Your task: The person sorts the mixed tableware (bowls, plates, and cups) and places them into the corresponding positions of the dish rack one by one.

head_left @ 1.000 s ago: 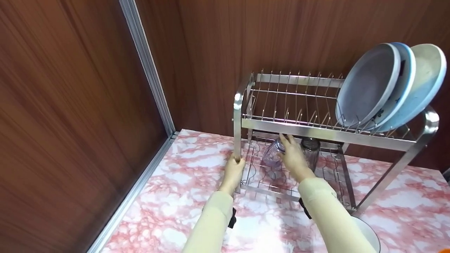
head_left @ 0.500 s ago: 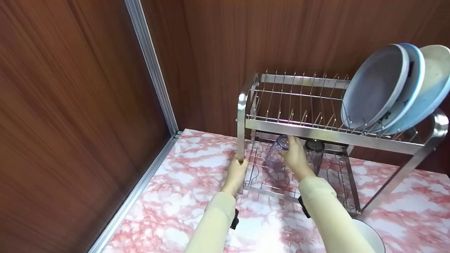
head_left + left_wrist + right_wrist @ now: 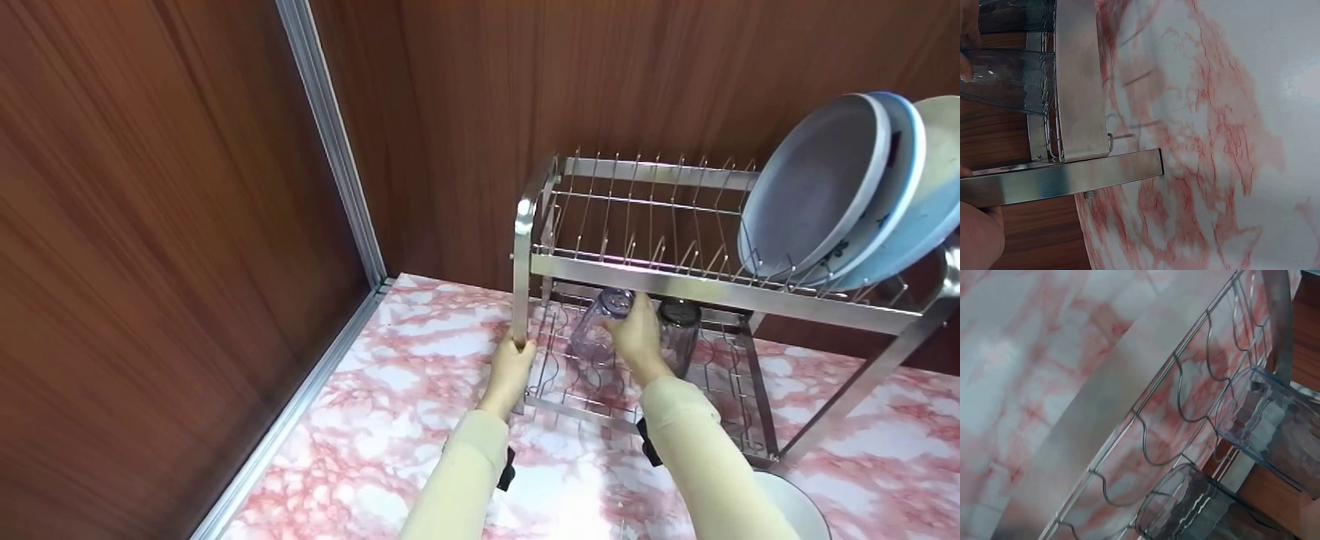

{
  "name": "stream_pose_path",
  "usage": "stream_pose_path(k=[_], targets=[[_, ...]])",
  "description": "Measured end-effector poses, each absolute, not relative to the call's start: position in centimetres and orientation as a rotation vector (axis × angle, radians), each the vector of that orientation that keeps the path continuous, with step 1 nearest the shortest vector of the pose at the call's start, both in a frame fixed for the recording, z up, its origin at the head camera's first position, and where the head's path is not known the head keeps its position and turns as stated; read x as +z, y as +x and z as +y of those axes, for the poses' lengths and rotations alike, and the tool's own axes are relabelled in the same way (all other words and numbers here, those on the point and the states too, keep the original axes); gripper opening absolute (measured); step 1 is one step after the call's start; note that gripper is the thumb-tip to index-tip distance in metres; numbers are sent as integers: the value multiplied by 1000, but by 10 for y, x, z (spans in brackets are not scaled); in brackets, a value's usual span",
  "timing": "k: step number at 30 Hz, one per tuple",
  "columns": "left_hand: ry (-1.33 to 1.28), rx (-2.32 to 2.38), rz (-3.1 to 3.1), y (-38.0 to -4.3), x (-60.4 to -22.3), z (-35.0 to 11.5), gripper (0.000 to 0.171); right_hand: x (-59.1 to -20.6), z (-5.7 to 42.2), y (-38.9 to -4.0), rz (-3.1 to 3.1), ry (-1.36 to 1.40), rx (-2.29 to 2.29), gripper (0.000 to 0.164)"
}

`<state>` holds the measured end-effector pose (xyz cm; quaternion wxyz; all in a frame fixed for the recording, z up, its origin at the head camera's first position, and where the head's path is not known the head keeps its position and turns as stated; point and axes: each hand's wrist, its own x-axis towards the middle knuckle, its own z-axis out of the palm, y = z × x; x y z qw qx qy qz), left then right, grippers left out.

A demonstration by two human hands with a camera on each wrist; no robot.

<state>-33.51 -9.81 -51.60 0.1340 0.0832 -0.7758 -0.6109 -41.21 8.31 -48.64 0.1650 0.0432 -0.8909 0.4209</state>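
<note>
My left hand (image 3: 510, 369) grips the left front leg of the two-tier metal dish rack (image 3: 520, 289), seen also as a flat bar (image 3: 1067, 181) in the left wrist view. On the lower wire tier a clear purple-tinted glass (image 3: 590, 337) stands upside down, leaning a little. My right hand (image 3: 636, 337) is right beside it, thumb overlapping its side, the other fingers straight and partly behind the rack's upper bar. A dark-tinted glass (image 3: 681, 330) stands upside down just right of this hand. In the right wrist view, both the clear glass (image 3: 1280, 427) and the dark glass (image 3: 1190, 509) have their rims on the wires.
Several plates (image 3: 814, 187) stand on edge at the right of the upper tier. A white bowl (image 3: 795, 502) sits on the marbled tabletop (image 3: 390, 442) near the right forearm. Brown wood-grain panels (image 3: 450, 150) rise behind and at the left.
My right hand has shifted right, off the clear glass's base to its side, leaving the base in view. The left hand keeps its grip. The view has turned slightly left.
</note>
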Motion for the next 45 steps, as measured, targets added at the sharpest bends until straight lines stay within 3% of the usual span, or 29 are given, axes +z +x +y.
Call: stream_pose_path(k=[13, 45], targets=[[228, -1789, -2255, -337, -516, -99, 9, -487, 77, -413, -2519, -33, 1346, 70], [232, -1744, -2277, -335, -516, -99, 12, -494, 64, -415, -2587, 76, 1348, 75]])
